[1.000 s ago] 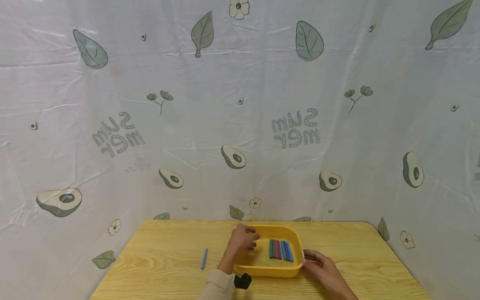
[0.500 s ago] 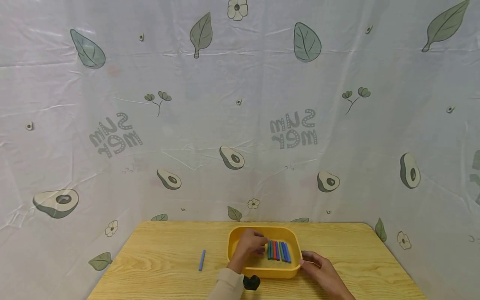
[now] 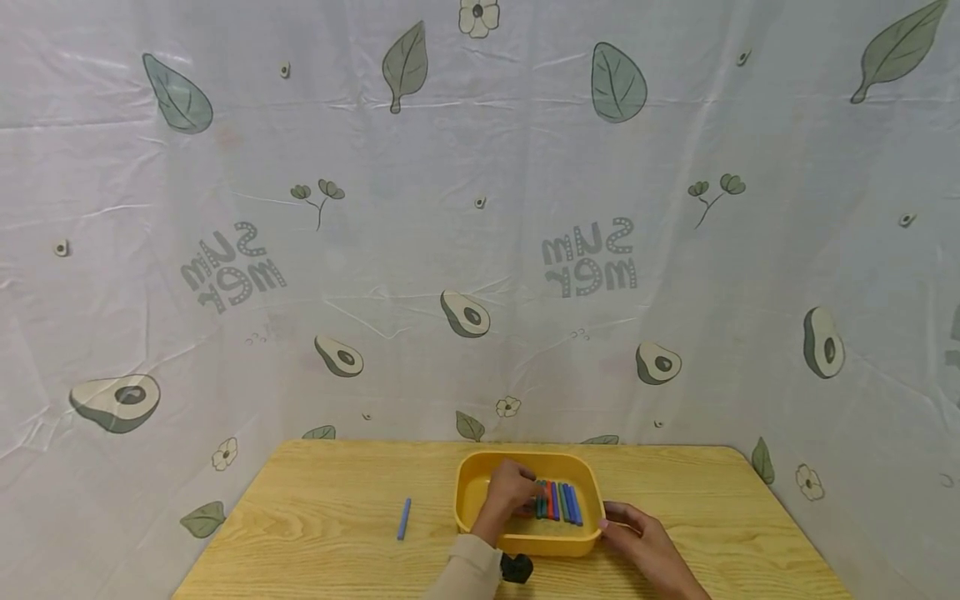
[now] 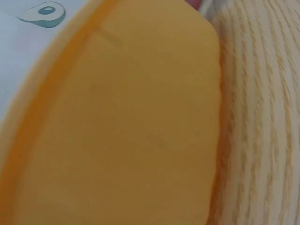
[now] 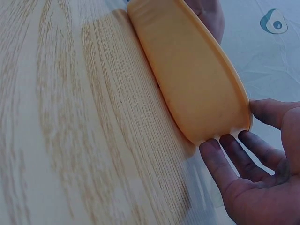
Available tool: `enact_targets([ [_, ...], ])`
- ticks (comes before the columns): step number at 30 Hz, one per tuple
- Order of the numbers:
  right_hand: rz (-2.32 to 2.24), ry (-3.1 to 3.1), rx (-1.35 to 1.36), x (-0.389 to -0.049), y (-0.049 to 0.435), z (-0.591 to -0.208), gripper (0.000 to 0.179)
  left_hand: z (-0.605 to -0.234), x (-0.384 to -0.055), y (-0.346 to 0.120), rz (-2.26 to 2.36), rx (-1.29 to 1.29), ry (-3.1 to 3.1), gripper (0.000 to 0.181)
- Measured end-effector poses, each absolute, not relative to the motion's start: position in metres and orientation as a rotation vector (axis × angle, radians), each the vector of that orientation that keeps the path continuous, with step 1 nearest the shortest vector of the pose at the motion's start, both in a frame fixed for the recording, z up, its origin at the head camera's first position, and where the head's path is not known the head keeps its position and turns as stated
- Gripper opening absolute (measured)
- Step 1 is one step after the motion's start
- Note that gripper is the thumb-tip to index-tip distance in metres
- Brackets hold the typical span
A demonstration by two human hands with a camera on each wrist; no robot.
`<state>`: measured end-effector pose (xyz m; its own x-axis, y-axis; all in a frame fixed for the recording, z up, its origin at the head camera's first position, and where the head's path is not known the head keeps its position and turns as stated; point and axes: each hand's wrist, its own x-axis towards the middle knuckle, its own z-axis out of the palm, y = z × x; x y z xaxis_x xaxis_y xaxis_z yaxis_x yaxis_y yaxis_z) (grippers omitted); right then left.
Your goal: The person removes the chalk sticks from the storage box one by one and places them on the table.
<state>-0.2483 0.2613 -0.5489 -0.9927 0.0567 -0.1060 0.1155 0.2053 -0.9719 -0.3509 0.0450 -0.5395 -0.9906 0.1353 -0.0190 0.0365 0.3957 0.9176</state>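
Note:
A yellow tray with rounded corners stands on the table. Inside it lies a row of thin coloured sticks, green, red and blue, like crayons or pens. My left hand reaches into the tray, its bent fingers over the green sticks at the row's left end. Whether it pinches one is hidden. My right hand touches the tray's right end from outside; in the right wrist view its fingertips rest on the end wall, the thumb near the rim. The left wrist view is mostly tray wall.
One lone blue stick lies on the wooden table, left of the tray. Behind the table hangs a pale patterned sheet, which also runs along both sides. A black wrist device sits by the left sleeve.
My left hand has moved right inside the tray, from its left side to the green sticks, covering part of them. The right hand keeps its place at the tray's right end.

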Motion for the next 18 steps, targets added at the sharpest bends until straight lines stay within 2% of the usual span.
enact_targets([
  [10,-1.922,2.419,0.17,-0.2484,0.2625,-0.5486,0.059,-0.537,-0.3526,0.0494,1.477,0.097,2.731,0.037],
  [18,-1.958,2.361,0.125,-0.2464,0.2632,-0.5463,0.061,-0.5344,-0.3521,0.0467,1.382,0.117,2.787,0.031],
])
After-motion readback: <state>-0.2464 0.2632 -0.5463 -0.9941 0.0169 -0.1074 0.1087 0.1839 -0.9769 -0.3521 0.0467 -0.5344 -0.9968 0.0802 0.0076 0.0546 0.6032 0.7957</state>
